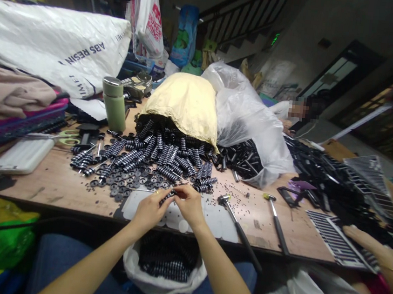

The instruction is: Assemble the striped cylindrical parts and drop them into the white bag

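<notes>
My left hand and my right hand meet over the front of the table, fingertips closed on a small black ribbed plastic cylinder. Fingers cover much of it. A thin metal rod shows to the left of my left hand; whether it touches the fingers I cannot tell. Just beyond lie a heap of similar ribbed cylinders and many loose black discs with centre holes. Beneath my hands is a grey-white sheet. Below the table edge, an open white bag contains more ribbed cylinders.
Two hammers lie to the right. Beyond the heap are a yellow sack and a clear plastic bag. At left stand a green flask, scissors and a white box. A co-worker's hand rests far right.
</notes>
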A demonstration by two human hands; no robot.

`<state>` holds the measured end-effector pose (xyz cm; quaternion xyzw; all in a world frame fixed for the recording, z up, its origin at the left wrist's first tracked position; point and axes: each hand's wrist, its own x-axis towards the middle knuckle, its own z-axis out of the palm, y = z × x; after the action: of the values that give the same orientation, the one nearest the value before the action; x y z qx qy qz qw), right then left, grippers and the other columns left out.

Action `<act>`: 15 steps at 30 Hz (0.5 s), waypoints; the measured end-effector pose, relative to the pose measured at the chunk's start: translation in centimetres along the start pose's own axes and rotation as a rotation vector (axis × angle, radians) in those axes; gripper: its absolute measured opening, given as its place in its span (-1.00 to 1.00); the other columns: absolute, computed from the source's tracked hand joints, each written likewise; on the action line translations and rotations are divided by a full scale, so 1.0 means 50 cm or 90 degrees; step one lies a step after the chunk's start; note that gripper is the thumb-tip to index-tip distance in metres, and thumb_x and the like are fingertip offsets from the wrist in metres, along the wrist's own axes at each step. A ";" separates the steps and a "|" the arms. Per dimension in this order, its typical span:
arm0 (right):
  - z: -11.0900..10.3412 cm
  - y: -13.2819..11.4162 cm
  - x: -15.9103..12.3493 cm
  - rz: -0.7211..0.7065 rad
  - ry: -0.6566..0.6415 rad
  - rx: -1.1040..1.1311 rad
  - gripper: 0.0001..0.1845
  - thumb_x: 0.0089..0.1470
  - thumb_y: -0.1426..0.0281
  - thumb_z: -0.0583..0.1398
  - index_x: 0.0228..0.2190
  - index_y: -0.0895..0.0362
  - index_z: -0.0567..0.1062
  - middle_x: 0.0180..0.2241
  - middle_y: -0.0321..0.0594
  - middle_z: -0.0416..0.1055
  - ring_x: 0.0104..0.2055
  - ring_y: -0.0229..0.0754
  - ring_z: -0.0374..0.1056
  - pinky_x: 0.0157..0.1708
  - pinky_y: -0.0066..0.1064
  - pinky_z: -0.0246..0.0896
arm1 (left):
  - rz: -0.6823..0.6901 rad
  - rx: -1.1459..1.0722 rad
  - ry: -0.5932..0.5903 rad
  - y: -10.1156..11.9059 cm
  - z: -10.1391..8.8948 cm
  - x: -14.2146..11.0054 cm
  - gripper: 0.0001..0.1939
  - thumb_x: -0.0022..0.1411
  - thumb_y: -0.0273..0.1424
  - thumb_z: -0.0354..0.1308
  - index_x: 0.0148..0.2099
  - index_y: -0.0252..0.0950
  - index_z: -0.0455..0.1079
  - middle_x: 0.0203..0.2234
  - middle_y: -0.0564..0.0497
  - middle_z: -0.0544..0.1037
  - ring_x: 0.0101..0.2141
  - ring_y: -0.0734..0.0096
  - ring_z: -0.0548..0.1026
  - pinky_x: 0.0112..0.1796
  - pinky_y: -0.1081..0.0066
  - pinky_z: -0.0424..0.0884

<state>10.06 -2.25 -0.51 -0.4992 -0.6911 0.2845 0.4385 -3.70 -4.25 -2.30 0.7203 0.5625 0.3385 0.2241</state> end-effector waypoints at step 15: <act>-0.044 -0.001 -0.018 0.097 0.069 -0.017 -0.81 -0.22 0.54 0.15 -0.48 0.12 0.51 -0.49 -0.30 0.45 -0.45 -0.26 0.36 -0.38 -0.42 0.32 | 0.037 0.014 -0.038 0.030 0.027 0.008 -0.62 0.21 -0.21 -0.09 0.01 -0.20 0.31 -0.13 -0.05 0.48 -0.14 0.28 0.44 -0.14 0.31 0.36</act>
<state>12.10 -3.21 0.27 -0.5706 -0.6304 0.2802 0.4455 -1.63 -4.20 -2.05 0.7486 0.5380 0.3172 0.2227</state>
